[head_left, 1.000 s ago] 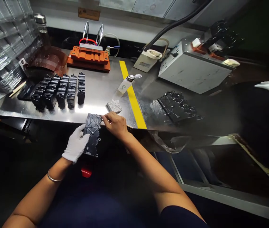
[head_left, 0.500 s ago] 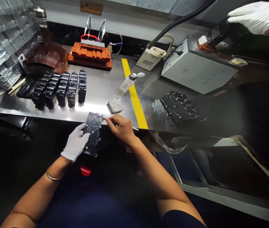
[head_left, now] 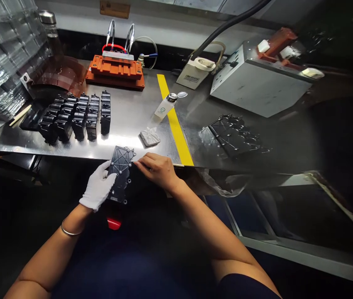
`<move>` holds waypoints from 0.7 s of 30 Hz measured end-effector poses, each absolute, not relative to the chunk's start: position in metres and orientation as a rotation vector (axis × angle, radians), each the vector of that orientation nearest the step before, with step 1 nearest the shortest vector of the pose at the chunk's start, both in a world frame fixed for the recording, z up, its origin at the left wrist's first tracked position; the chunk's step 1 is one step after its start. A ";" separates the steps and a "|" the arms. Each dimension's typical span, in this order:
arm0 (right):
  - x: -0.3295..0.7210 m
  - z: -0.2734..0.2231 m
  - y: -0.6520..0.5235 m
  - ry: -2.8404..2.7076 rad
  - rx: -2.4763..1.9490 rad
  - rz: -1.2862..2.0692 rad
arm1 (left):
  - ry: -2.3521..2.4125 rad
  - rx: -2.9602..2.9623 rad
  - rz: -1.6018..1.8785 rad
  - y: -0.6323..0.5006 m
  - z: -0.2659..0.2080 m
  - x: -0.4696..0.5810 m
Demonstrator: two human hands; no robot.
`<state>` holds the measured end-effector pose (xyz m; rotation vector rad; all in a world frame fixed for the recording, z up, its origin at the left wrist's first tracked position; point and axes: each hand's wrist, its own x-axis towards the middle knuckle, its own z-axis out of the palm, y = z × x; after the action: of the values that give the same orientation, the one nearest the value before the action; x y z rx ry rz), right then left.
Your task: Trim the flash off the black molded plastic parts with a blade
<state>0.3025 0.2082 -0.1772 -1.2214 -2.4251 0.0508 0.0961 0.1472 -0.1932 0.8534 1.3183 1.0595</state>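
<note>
A flat black plastic housing with star-shaped ribs and several small round bosses is held just off the bench's front edge. My left hand, in a white glove, grips it by its left side, thumb over the face. Bare and pinched, my right hand is at the housing's upper right edge. It closes on a slim tool, whose pale handle end shows behind the hand; the tip is too small to make out. Just beyond lies a folded white cloth pad.
Black housings stand in a row at left, near an orange fixture. A white pump bottle stands by the yellow tape. More black parts lie right, before a grey box. A pale stick lies far left.
My right fingertips have slid a little down the housing's right edge, and the tool lies flatter. Another person's gloved hand at upper right has drawn back almost out of view.
</note>
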 end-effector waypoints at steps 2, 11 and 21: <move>0.302 -0.177 0.208 -2.430 -1.197 0.040 | 1.317 0.853 1.065 0.148 -0.193 0.096; 0.301 -0.179 0.206 -2.365 -1.207 0.033 | 1.276 0.823 1.075 0.147 -0.193 0.096; 0.306 -0.188 0.209 -2.294 -1.264 0.147 | 1.260 0.817 1.081 0.148 -0.195 0.095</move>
<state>0.3058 0.2088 -0.1878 -1.2637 -2.2937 0.1470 0.0954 0.1477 -0.1953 0.8166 1.2604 1.0812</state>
